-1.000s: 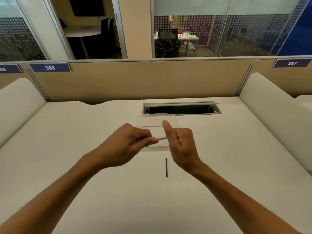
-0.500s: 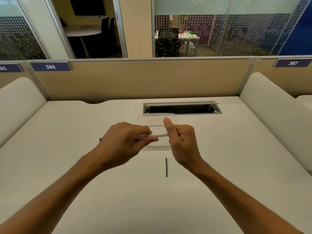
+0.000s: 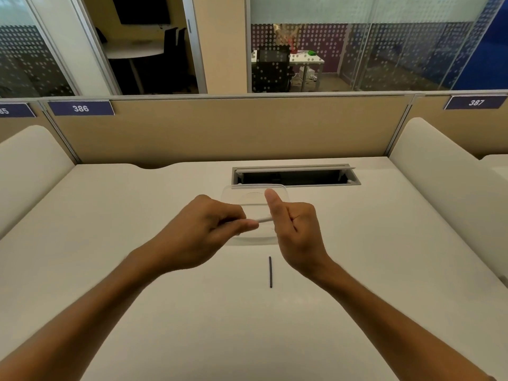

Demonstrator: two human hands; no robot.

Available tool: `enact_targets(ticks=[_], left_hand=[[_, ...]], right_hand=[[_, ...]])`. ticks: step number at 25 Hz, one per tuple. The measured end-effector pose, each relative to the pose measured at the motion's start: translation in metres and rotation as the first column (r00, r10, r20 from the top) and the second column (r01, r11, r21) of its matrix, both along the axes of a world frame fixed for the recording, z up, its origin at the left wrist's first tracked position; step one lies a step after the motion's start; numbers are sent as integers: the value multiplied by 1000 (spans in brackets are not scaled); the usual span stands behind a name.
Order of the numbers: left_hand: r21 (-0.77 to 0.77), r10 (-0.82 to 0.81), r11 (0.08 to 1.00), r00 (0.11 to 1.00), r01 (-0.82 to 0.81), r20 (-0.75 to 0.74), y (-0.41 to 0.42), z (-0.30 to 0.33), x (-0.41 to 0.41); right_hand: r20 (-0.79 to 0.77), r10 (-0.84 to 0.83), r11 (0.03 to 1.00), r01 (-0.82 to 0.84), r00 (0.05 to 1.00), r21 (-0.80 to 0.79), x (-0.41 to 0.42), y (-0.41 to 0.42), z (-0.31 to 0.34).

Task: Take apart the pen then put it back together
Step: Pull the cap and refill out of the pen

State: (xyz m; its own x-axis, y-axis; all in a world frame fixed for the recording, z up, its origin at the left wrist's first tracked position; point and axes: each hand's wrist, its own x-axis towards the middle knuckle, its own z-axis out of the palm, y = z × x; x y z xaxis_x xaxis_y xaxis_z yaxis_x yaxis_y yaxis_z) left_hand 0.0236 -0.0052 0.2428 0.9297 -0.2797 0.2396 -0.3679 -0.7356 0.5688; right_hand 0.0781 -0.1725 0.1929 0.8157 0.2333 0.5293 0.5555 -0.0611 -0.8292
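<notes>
While both hands work above the desk [image 3: 110, 215], left hand [image 3: 203, 229] and right hand [image 3: 297, 232] each grip an end of the pale pen barrel [image 3: 264, 220]. Clear tray [image 3: 253, 240] sits behind them; dark refill [image 3: 270, 272] lies nearer. Partition labels: 386 [image 3: 80, 108], 387 [image 3: 476, 102].

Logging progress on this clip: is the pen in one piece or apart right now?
Apart. A thin dark part lies alone on the desk, while both hands hold the pale pen.
</notes>
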Motion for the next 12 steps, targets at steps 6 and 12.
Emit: enact_targets(ticks=[6, 12], left_hand=[[-301, -223, 949, 869, 91, -441, 8, 13, -3], [275, 41, 955, 969, -109, 243, 1, 0, -7]], right_hand=[[493, 40, 994, 16, 869, -110, 1, -4, -2], [-223, 3, 1000, -2, 975, 3, 1, 5, -2]])
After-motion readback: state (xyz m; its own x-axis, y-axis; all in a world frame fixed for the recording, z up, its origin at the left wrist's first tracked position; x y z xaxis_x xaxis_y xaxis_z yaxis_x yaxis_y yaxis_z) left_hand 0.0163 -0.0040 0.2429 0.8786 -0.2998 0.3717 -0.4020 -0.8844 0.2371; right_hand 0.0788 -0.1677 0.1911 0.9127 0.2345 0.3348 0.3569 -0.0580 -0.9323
